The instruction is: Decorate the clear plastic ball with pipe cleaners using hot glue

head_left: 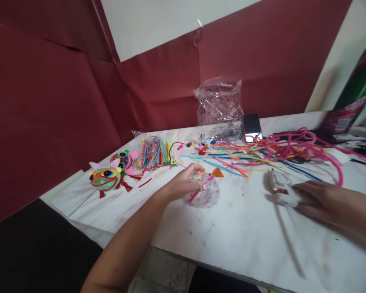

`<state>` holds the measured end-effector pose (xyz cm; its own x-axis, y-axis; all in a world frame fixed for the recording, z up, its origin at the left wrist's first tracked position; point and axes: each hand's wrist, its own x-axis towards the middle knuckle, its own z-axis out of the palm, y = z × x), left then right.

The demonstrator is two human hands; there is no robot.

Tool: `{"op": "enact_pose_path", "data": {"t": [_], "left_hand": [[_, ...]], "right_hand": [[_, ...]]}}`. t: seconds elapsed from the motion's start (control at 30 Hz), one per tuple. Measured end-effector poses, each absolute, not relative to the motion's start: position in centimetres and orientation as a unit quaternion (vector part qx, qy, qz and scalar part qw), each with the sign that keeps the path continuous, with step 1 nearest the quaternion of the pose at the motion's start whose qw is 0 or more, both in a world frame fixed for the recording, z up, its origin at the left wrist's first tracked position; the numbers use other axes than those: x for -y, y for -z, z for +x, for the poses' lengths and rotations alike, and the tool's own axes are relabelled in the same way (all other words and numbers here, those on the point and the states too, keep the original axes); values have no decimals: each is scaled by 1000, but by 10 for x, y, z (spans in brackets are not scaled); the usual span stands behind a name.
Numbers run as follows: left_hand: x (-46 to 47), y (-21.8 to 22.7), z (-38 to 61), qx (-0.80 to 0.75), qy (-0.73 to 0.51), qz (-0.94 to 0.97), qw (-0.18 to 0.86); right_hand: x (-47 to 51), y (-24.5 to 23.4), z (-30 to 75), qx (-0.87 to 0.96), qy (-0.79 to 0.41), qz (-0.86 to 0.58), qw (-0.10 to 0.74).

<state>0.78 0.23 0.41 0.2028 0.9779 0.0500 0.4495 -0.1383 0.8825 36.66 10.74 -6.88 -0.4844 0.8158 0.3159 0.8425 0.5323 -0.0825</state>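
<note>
My left hand (187, 181) is wrapped around a clear, rounded plastic piece (210, 194) with pink strips and dots on it, resting on or just above the tabletop. An orange triangular piece (218, 173) lies right beside it. To the right, my right hand (326, 201) has its fingers and thumb closed about the handle of a white glue gun (282, 191). A small light glows on the gun's body. A long glue stick (288, 240) trails from its rear toward the table's front edge.
Two colourful fish-like crafts (106, 179) with tassels stand at left. Behind are a bag of pipe cleaners (155, 154), a crumpled clear bag (219, 101) and a black box (251, 127). Tangled pink pipe cleaners (305, 144) spread at back right, near a green package (354, 93).
</note>
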Motion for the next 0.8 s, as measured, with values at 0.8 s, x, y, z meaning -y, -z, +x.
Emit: {"op": "enact_pose_path", "data": {"t": [0.8], "left_hand": [[-1,-3,14,-540,-350,683,346]], "right_hand": [[-30,41,210,937,90,-110,320]]}}
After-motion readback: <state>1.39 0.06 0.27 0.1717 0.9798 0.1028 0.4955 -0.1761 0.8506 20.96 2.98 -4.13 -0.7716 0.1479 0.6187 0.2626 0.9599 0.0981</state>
